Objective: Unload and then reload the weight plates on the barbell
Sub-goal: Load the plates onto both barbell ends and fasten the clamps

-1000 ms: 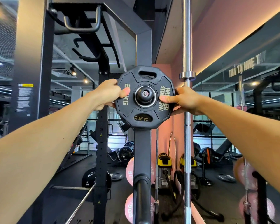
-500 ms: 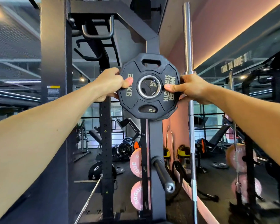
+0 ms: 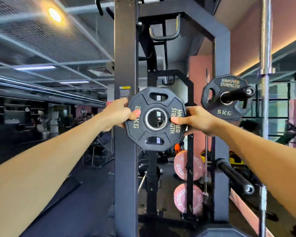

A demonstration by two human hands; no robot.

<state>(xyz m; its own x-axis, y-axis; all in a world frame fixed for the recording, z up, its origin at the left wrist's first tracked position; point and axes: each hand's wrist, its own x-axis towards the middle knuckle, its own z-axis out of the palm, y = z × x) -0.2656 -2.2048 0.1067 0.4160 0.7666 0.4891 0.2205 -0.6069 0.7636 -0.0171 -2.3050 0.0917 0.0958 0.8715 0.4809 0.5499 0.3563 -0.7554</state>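
I hold a small black Hammer Strength weight plate (image 3: 155,134) upright in the air in front of a black rack post (image 3: 126,151). My left hand (image 3: 117,115) grips its left rim and my right hand (image 3: 194,119) grips its right rim, thumbs on the face. Its centre hole is free of any peg. To the right, a black 5 kg plate (image 3: 224,108) hangs on a black storage peg (image 3: 242,93). A chrome barbell (image 3: 265,48) stands upright at the far right.
A bare black peg (image 3: 234,176) sticks out lower right. Pink Rogue plates (image 3: 189,165) hang on pegs behind the rack. A black Rogue plate (image 3: 143,166) sits low behind the post. Dark gym floor lies to the left.
The plate has come off its peg and moved left and lower with both hands on it. A 5 kg plate that was behind it now shows on the peg at the right.
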